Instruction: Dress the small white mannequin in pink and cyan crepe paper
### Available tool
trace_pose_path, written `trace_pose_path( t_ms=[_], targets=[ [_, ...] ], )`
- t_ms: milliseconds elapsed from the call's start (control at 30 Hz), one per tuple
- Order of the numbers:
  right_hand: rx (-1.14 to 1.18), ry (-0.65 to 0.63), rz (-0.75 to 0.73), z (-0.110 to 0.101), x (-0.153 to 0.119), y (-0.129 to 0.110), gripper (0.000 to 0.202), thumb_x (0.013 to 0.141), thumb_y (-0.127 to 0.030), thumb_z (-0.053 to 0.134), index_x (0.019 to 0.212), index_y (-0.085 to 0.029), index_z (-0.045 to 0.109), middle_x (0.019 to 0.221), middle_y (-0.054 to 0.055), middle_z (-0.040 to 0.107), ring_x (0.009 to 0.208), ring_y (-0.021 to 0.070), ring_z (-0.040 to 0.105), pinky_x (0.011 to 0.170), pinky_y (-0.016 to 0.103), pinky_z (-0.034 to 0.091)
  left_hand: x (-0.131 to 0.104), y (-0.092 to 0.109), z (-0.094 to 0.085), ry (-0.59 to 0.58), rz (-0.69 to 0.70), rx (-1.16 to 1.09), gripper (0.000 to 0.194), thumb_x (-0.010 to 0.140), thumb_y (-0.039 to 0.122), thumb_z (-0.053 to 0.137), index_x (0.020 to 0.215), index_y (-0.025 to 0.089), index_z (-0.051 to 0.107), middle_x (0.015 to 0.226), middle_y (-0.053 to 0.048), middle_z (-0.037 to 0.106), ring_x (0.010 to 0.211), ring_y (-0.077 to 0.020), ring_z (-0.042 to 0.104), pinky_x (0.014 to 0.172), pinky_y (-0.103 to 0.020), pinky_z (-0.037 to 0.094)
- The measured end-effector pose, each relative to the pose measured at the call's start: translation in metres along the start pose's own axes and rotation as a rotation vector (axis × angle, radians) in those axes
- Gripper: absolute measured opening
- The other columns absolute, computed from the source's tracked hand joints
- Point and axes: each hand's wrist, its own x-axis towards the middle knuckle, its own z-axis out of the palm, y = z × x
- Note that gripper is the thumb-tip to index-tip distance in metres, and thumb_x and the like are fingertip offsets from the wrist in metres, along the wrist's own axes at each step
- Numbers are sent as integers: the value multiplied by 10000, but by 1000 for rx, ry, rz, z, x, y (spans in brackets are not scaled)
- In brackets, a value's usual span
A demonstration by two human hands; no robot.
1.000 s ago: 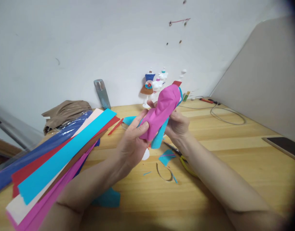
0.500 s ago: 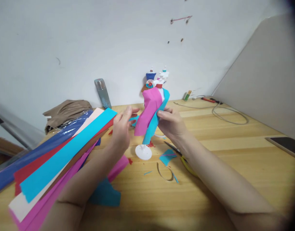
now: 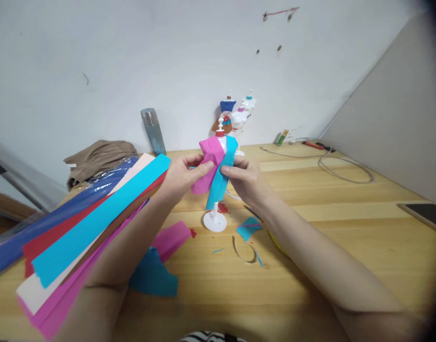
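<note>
A small white mannequin stand [image 3: 215, 221] with a red neck band stands upright on the wooden table. Pink crepe paper [image 3: 211, 151] drapes over its left shoulder, and a blue crepe paper strip [image 3: 225, 159] hangs from the other one; the two cross at the front. My left hand [image 3: 189, 175] pinches the pink paper at the waist, thumb in front. On the opposite side, my right hand [image 3: 244, 178] has its thumb pressed on the blue strip, with its fingers behind, partly hidden.
Layered paper strips [image 3: 100, 221] lie at left, near my left forearm. Paper scraps [image 3: 249, 228] and partly hidden yellow-handled scissors [image 3: 278, 244] are by my right forearm. Behind stand other mannequins [image 3: 239, 118] and a flask [image 3: 154, 130]. A cable [image 3: 346, 173] curls at right.
My left hand has moved right from beside the mannequin and closed on the pink paper. The mannequin is more upright and stands a little lower in view. My right hand stays on the blue strip.
</note>
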Motion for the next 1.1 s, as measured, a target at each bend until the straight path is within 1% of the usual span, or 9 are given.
trace_pose_path(
  t_ms=[100, 233, 300, 433, 600, 767, 933, 1033, 1100],
  targets=[
    [7, 18, 21, -1, 1, 2, 144, 591, -308, 879, 697, -241, 809, 676, -16, 731, 616, 154, 599, 634, 319, 496, 2, 1, -4, 23, 46, 32, 400, 665, 444, 922, 887, 147, 773, 913, -65, 802, 841, -188, 727, 809, -307, 586],
    [10, 41, 27, -3, 2, 4, 120, 591, -306, 869, 670, -242, 804, 667, -10, 724, 590, 152, 578, 597, 320, 482, 1, 2, -5, 61, 79, 67, 420, 798, 564, 784, 781, 151, 712, 758, -28, 734, 711, -147, 658, 724, -288, 544],
    [25, 46, 18, -3, 3, 5, 132, 586, -307, 880, 668, -237, 804, 664, -8, 725, 596, 153, 587, 606, 320, 493, 2, 0, -4, 55, 81, 107, 384, 791, 522, 792, 764, 148, 710, 737, -25, 722, 695, -144, 645, 721, -290, 540],
    [47, 37, 2, -6, 5, 9, 208, 584, -367, 920, 690, -230, 805, 702, -1, 746, 626, 163, 619, 643, 334, 526, 5, -4, -5, 65, 64, 162, 297, 683, 385, 878, 789, 145, 740, 800, -39, 762, 747, -158, 675, 752, -288, 550],
    [61, 48, -13, -8, 7, 9, 207, 580, -358, 926, 674, -236, 788, 669, -20, 718, 588, 142, 584, 615, 317, 499, 6, -3, -10, 9, 11, 92, 380, 805, 520, 784, 754, 149, 722, 744, -35, 737, 709, -147, 665, 702, -276, 538],
    [43, 44, -8, -6, 6, 8, 204, 583, -364, 907, 673, -226, 788, 690, -1, 730, 614, 162, 602, 639, 334, 509, 5, -3, -9, -49, -69, 93, 270, 681, 334, 885, 820, 144, 752, 804, -38, 770, 742, -161, 691, 739, -289, 558],
    [47, 49, 10, -5, 6, 9, 193, 570, -350, 896, 675, -220, 799, 695, 8, 739, 615, 164, 602, 635, 328, 506, 6, -6, -5, 29, 22, 171, 79, 745, 217, 761, 708, 154, 729, 725, -10, 730, 704, -142, 651, 740, -276, 531],
    [47, 43, 37, -4, 4, 8, 188, 558, -337, 898, 676, -223, 805, 698, 7, 745, 615, 163, 607, 638, 325, 508, 7, -6, -7, 65, 59, 202, 147, 770, 197, 726, 639, 161, 669, 650, 9, 669, 652, -124, 606, 706, -263, 508],
    [50, 36, 48, -3, 3, 7, 181, 558, -332, 898, 676, -231, 804, 691, 1, 740, 614, 162, 607, 638, 322, 510, 7, -6, -8, 87, 72, 196, 175, 793, 241, 741, 657, 161, 665, 665, 4, 670, 666, -127, 611, 715, -263, 512]
  ],
)
